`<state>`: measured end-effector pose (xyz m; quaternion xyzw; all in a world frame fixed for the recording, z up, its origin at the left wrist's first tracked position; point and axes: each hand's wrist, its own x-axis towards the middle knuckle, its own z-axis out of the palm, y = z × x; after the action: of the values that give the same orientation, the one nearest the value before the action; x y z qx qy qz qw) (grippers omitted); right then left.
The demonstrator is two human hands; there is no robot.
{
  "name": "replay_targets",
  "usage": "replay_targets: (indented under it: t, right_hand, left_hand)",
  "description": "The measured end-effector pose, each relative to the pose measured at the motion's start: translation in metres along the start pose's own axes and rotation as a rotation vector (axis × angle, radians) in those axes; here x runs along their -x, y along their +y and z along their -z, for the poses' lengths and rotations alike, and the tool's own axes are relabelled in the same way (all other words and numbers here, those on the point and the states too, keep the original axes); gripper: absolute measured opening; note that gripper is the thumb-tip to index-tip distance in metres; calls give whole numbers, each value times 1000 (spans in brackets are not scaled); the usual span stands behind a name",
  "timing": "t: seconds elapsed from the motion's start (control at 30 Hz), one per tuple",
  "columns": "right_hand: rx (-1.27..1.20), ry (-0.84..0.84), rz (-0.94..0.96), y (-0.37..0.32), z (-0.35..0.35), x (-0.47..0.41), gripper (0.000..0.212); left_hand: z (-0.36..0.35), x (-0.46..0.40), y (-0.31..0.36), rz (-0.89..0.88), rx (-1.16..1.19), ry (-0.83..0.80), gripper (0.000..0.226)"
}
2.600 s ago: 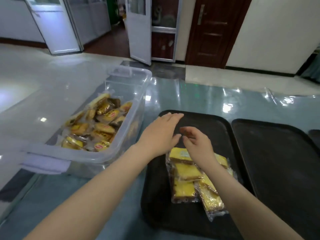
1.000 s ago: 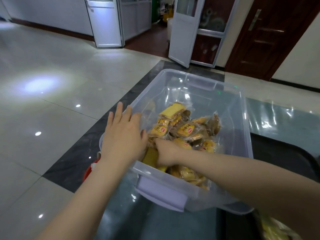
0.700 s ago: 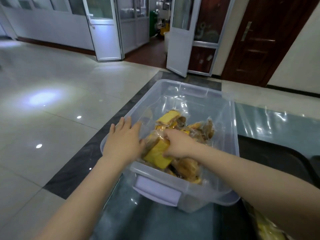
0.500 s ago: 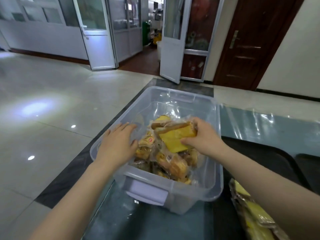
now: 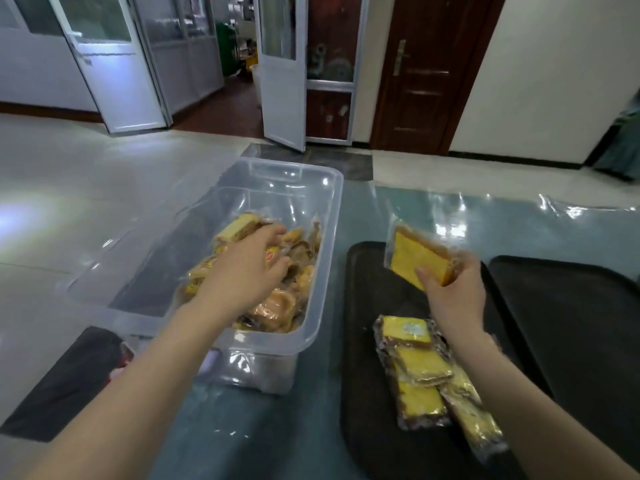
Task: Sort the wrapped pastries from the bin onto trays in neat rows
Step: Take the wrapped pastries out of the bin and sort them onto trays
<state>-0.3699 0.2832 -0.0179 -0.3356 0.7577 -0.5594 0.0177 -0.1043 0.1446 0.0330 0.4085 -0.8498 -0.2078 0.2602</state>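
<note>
Clear plastic bin (image 5: 322, 244) at 10 o'clock, approx half full of wrapped pastries (image 5: 277, 299), too heaped to count. Left hand (image 5: 249, 268) is down in the pile, fingers curled among the packs; can't tell if it grips one. Near black tray (image 5: 360, 341) at 5 o'clock holds 4 yellow cake packs (image 5: 420, 367), overlapping. Right hand (image 5: 453, 292) pinches a 5th yellow pack (image 5: 415, 258) above the tray's far end. 2nd black tray (image 5: 581, 327) at 3 o'clock, touching the 1st.
</note>
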Motion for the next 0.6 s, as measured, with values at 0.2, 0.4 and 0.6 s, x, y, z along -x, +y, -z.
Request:
replay_targets:
  t: [0.2, 0.4, 0.6]
  right_hand:
    - [676, -286, 63, 95, 11, 17, 48]
    - [484, -796, 42, 94, 0, 29, 44]
    - [44, -411, 154, -3, -21, 19, 27]
  left_hand:
    - [-21, 0, 14, 27, 54, -59, 48]
    - [-21, 3, 4, 76, 38, -91, 42]
    - [0, 10, -19, 95, 93, -78, 35]
